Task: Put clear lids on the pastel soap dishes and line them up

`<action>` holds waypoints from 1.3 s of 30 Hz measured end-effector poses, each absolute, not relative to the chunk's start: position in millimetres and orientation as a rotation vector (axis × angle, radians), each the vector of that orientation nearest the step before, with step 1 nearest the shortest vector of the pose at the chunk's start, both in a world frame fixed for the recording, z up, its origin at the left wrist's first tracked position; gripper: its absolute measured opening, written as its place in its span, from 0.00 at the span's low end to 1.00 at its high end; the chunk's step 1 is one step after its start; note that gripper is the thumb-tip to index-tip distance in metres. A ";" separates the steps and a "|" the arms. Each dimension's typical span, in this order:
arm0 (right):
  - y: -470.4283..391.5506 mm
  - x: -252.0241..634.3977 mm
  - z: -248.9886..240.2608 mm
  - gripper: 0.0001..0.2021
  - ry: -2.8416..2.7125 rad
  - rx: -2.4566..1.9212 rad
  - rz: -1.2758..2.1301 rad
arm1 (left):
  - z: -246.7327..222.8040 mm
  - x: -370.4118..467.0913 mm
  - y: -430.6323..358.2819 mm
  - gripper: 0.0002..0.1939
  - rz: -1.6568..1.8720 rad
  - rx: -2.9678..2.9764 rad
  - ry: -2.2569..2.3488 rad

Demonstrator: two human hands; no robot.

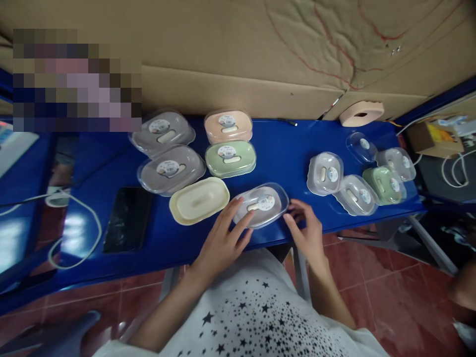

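A clear oval lid [274,216] with a round label lies at the table's front edge, in front of me. My left hand [225,235] rests its spread fingers on the lid's left side. At the lid's right end is my right hand [305,230], its thumb and fingers apart and close to the rim; whether they touch it I cannot tell. Just left of the lid sits an open cream tray [199,201]. Behind it are a lidded green container [230,167] and a lidded peach one [227,133]. Two lidded grey containers [186,178] stand further left.
Several small lidded containers [325,173] and a loose clear lid [359,147] are on the right. A peach piece [362,114] leans at the cardboard wall [223,89]. A black phone [128,218] and white cable [98,218] lie left on the blue table [282,148].
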State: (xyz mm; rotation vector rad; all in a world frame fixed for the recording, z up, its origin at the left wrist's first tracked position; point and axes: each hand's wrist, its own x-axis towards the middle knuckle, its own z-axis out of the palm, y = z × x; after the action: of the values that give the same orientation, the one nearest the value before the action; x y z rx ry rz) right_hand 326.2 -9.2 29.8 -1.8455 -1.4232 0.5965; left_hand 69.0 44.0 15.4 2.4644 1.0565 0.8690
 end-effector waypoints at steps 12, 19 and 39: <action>16.6 324.5 15.9 0.37 -2.215 -1.463 0.440 | 14.9 53.6 48.5 0.28 0.816 2.428 1.128; 22.6 339.9 17.2 0.43 -2.189 -1.392 0.484 | 14.1 60.1 48.0 0.28 0.812 2.468 1.111; 37.6 363.0 29.0 0.48 -2.281 -1.378 0.371 | 12.0 80.3 56.9 0.22 0.838 2.215 1.121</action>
State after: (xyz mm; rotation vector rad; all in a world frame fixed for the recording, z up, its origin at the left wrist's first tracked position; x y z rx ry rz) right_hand 363.0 37.6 29.0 -1.3782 -2.2812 0.3710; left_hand 80.3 56.9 12.0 2.2148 1.1212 0.8380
